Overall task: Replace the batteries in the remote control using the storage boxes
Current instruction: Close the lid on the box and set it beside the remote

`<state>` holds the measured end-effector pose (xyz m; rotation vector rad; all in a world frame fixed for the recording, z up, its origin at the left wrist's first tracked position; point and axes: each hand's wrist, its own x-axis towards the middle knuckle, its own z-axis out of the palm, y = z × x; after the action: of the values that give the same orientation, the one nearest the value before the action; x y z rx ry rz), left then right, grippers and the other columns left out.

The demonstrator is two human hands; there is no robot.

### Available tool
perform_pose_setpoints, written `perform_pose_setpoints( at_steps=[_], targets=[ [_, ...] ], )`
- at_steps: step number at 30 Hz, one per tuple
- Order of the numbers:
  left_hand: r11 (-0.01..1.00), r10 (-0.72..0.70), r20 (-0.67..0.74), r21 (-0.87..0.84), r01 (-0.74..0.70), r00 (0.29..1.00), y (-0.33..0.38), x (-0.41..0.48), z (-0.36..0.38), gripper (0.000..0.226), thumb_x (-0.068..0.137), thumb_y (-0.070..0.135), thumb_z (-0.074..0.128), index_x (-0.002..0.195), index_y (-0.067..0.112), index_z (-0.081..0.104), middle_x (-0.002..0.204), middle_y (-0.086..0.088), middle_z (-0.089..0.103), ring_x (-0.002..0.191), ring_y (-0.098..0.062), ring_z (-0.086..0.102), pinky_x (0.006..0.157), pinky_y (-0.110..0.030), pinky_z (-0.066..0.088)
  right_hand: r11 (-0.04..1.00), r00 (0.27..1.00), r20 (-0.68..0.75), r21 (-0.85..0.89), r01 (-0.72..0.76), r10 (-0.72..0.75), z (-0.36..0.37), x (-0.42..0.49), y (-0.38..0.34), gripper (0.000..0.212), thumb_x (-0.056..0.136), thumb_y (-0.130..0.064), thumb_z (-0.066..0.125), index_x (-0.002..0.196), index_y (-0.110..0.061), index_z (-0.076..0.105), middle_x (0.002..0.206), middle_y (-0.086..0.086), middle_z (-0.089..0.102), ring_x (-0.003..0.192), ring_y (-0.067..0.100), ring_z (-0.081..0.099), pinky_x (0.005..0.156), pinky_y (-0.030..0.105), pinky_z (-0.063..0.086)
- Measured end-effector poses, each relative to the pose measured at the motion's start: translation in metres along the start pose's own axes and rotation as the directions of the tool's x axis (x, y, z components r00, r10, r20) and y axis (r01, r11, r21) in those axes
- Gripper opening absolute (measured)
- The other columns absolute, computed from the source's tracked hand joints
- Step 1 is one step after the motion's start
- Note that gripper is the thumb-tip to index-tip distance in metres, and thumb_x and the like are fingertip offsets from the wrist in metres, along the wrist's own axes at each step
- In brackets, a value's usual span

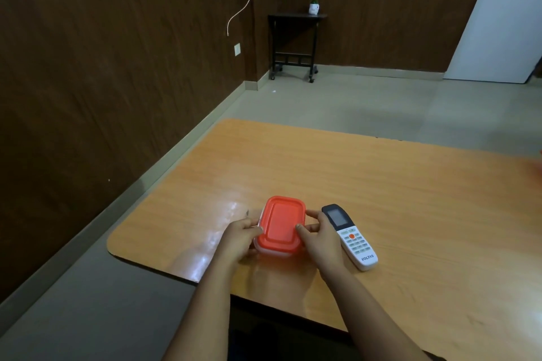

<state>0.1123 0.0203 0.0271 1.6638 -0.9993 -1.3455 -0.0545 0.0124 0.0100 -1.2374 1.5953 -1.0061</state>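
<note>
Table: a wooden table (381, 184) with a rounded near-left corner fills the lower half of the view; its top is glossy and catches light near the hands.
Storage box: a small clear box with a red lid (281, 224) sits on the table near the left edge, lid on; what is inside cannot be seen.
Left hand: the left hand (238, 239) grips the box's left side, fingers curled against the rim, closed on the box.
Right hand: the right hand (318, 236) holds the box's right side, thumb on the lid's near-right corner and fingers along the right edge, closed on the box.
Remote control: a white remote control (350, 237) with a dark screen, an orange button and the word VOLTAS lies face up on the table just right of the right hand, screen end pointing far; whether the hand touches it cannot be told.
Room: dark wood-panel walls, a small black side table (294, 44) with a white pot (313, 7) in the far corner, a white door (498, 23) at far right.
</note>
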Motion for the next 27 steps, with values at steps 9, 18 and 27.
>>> perform_pose_setpoints(
  at_steps=[9,18,27],
  targets=[
    [0.987,0.082,0.023,0.139,-0.084,0.996,-0.003,0.000,0.008,0.031,0.094,0.009,0.047,0.119,0.013,0.065,0.095,-0.007,0.068,0.075,-0.021,0.065,0.061,-0.027,0.051,0.988,0.999,0.019,-0.146,0.053,-0.051,0.012,-0.001,0.008,0.039,0.089,-0.020,0.055,0.127,-0.018,0.044,0.089,0.009,0.062,0.081,0.021,0.063,0.073,0.036,0.048],
    [0.993,0.049,0.045,0.108,-0.054,0.998,-0.001,0.001,0.009,0.030,0.096,0.008,0.044,0.124,0.012,0.055,0.092,-0.003,0.062,0.068,-0.017,0.058,0.041,-0.021,0.046,0.974,0.959,0.218,0.091,-0.206,0.182,0.003,-0.005,-0.003,0.046,0.091,-0.010,0.049,0.133,-0.022,0.036,0.113,0.015,0.062,0.080,0.018,0.060,0.056,0.024,0.041],
    [0.990,0.019,-0.028,0.144,-0.015,0.999,-0.004,0.006,0.013,0.032,0.091,0.008,0.049,0.119,0.018,0.061,0.065,-0.001,0.056,0.050,-0.014,0.045,0.041,-0.022,0.035,0.969,0.923,0.296,-0.034,-0.246,0.245,-0.008,-0.002,-0.006,0.043,0.093,-0.011,0.051,0.130,-0.021,0.031,0.081,0.011,0.061,0.046,0.013,0.052,0.040,0.021,0.043]
  ],
)
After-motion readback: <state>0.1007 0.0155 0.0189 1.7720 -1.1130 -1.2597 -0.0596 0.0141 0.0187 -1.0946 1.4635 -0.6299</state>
